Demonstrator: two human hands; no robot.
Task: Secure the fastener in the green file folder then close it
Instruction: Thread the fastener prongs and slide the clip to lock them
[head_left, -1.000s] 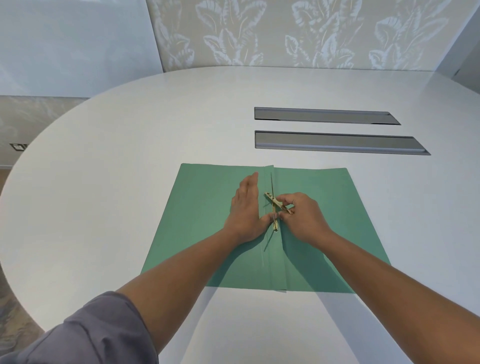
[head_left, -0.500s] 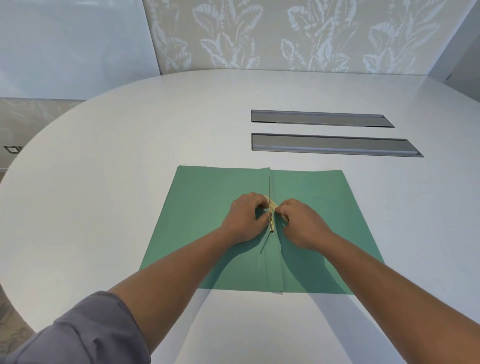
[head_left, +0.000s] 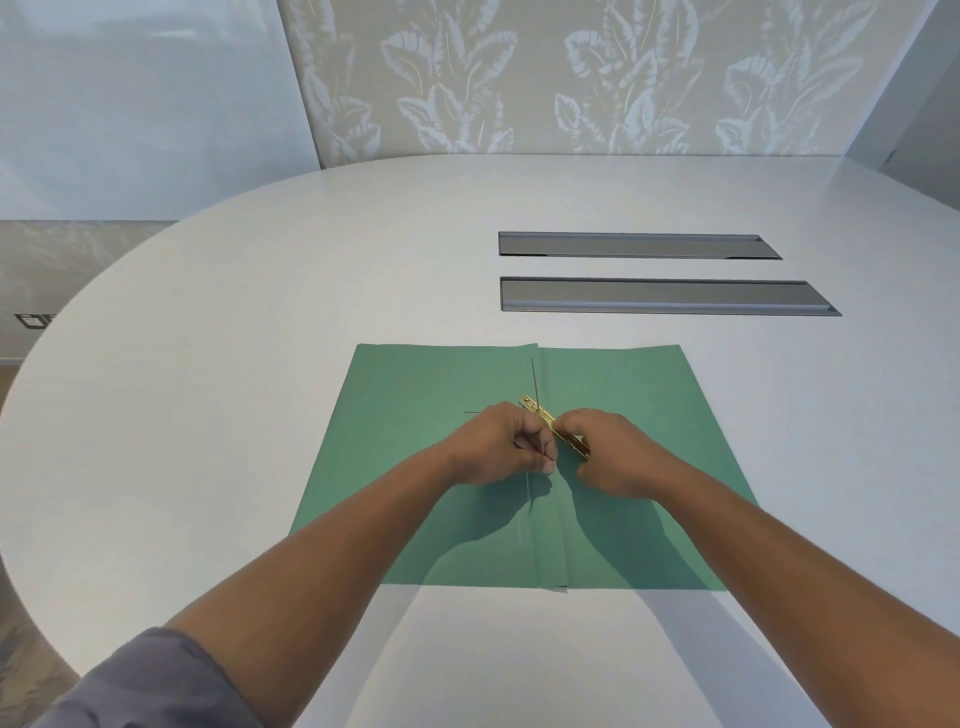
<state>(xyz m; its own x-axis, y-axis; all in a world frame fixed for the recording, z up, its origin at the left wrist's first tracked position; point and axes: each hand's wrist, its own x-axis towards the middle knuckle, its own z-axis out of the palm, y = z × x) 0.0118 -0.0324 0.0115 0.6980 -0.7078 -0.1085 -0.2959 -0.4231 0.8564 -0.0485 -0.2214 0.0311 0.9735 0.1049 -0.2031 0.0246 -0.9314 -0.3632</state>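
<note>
The right hand (head_left: 615, 457) pinched the near end of the brass fastener (head_left: 555, 426), which lay slantwise across the spine. The left hand (head_left: 501, 447), fingers curled shut, nipped what looked like a thin prong at the fold; the contact itself was too small to be sure of. The green file folder (head_left: 415, 415) lay open flat on the white worktop (head_left: 260, 364), near the person. To do this well, the bar probably needed squaring to the spine and pressing flat before closing.
</note>
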